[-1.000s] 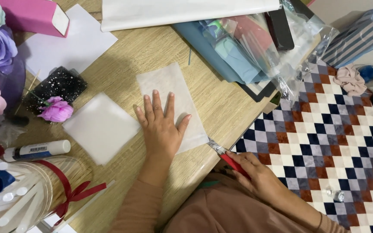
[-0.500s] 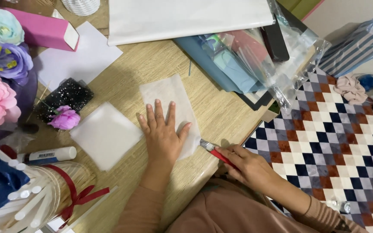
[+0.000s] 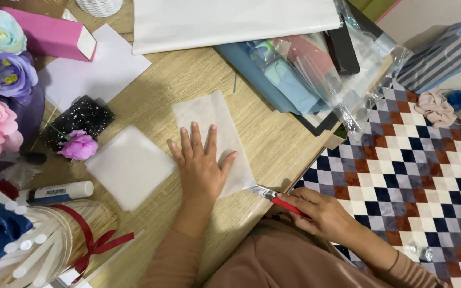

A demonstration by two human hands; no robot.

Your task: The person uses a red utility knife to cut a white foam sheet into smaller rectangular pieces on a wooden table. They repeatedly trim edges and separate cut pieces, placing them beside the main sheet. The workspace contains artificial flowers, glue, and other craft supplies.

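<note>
Head view, looking down: left hand (image 3: 201, 169) lying flat and open, fingers spread, pressing on a translucent sheet (image 3: 213, 133) on the wooden table (image 3: 273, 138). Sheet reaching out past the fingertips and to the thumb side, its near corner sticking out beside the wrist. Right hand (image 3: 321, 212) closing around a red-handled knife (image 3: 273, 197), gripping the handle, blade tip touching or just at that near corner of the sheet, just beside the left thumb base. Lying just off the little-finger side of the left hand: a white square (image 3: 130, 165), apart from the sheet. Farther out on that side: a black glittery pouch (image 3: 81, 121) with a small purple flower (image 3: 79, 146) resting against it, a glue stick (image 3: 54, 192), and a bundle of white sticks (image 3: 33, 250) tied with red ribbon. Sitting well beyond the fingertips: a large white roll (image 3: 230, 21) and clear bags (image 3: 316, 69) of coloured sheets. Showing under the right hand: a checkered floor (image 3: 417, 160)
</note>
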